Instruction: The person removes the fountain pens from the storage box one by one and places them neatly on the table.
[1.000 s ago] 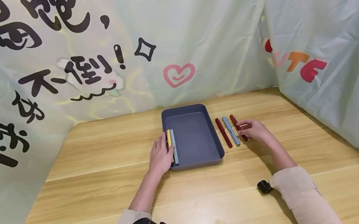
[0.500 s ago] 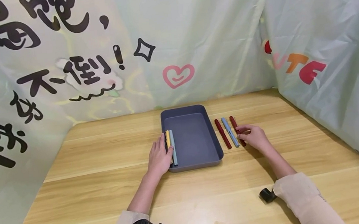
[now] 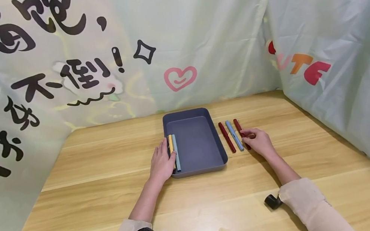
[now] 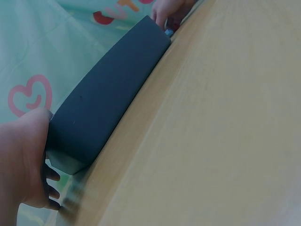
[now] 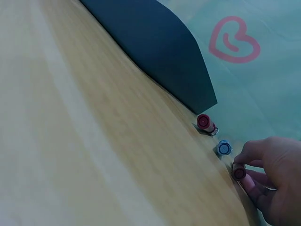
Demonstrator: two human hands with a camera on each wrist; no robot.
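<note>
Little changed over the last second: right hand (image 3: 258, 142) curled tighter on the outer red pen (image 5: 239, 173), now pinching it on the worktop (image 3: 112, 198). Left hand (image 3: 161, 164) stays relaxed against the tray (image 3: 196, 141) wall. Blue pen (image 3: 234, 135) lies just beside; grip probably firm.

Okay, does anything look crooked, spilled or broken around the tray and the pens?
Nothing stands out. The tray sits flat, two pens lie tidily along its left wall under the left hand, and three pens lie side by side right of it, the right hand pinching the outermost red one.
</note>
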